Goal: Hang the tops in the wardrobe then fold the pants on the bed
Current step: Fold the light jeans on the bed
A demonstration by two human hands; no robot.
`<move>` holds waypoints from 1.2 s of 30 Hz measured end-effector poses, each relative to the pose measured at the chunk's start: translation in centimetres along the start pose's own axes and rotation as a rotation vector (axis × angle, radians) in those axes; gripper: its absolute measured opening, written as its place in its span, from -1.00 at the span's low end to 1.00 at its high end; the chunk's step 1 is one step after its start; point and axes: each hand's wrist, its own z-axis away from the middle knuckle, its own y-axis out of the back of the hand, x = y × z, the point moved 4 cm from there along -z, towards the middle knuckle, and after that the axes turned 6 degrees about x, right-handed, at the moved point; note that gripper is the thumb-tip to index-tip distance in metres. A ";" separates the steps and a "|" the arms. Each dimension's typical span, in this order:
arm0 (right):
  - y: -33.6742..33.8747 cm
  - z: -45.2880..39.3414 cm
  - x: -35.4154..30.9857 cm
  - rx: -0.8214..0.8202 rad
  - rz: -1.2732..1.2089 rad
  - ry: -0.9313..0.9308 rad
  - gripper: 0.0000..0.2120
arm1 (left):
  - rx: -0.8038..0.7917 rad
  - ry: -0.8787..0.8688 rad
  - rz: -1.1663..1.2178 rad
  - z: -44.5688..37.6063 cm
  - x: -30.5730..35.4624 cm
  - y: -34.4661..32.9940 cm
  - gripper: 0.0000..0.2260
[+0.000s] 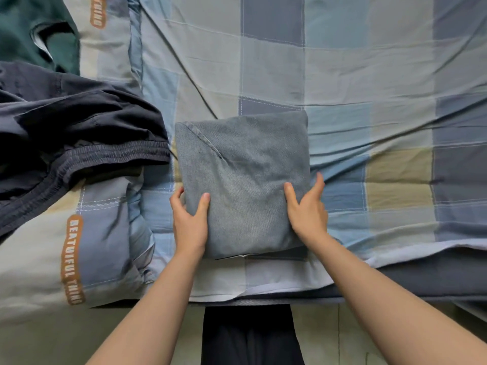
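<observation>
A folded pair of grey-blue denim pants (pixel 242 180) is seen lying as a squarish bundle on the checked bed sheet (pixel 369 75), close to the near edge of the bed. Its near left edge is gripped by the left hand (pixel 190 222), thumb on top and fingers curled round the side. Its near right edge is held by the right hand (pixel 307 209), thumb laid on the cloth and fingers wrapped over the side. To the right and far side of the bundle, open sheet is left bare. Just left of it, dark navy pants (pixel 73 138) with an elastic waistband are heaped on a folded duvet (pixel 34 259), with a green garment (pixel 23 30) farther off. On the duvet, an orange label (pixel 71 259) is printed "BEATUIFUL THING".
</observation>
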 end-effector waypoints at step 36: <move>40.4 32.5 -4.3 0.600 -0.468 0.131 -0.61 | -0.457 -0.603 0.006 27.8 35.1 15.0 -0.55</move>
